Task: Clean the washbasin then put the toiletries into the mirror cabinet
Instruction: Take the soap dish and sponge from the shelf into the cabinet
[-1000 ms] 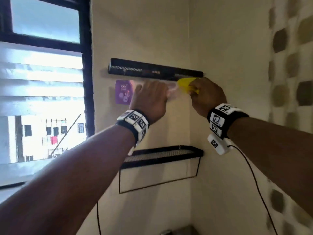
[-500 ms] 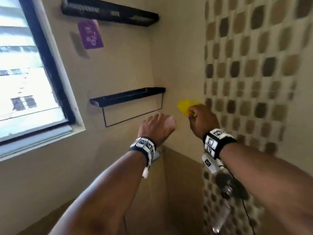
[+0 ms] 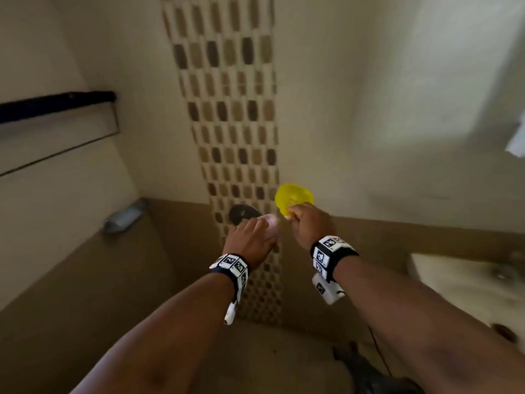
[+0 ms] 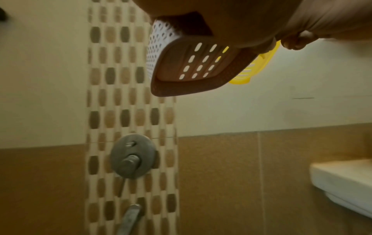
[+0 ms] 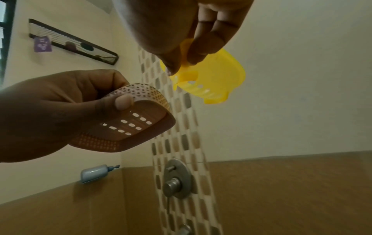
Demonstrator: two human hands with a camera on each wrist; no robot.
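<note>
Mostly palm-hidden pink soap dish (image 3: 271,226)

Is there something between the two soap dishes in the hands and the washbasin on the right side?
Nothing visible blocks that path. The left hand holds the pink soap dish, the right hand pinches the yellow soap dish, and only bare wall lies toward the washbasin. The mirror cabinet is not in view.

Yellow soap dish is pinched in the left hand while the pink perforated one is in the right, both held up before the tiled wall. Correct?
Hands are swapped. The right hand pinches the yellow soap dish; the left hand grips the pink perforated dish, as the right wrist view shows.
</note>
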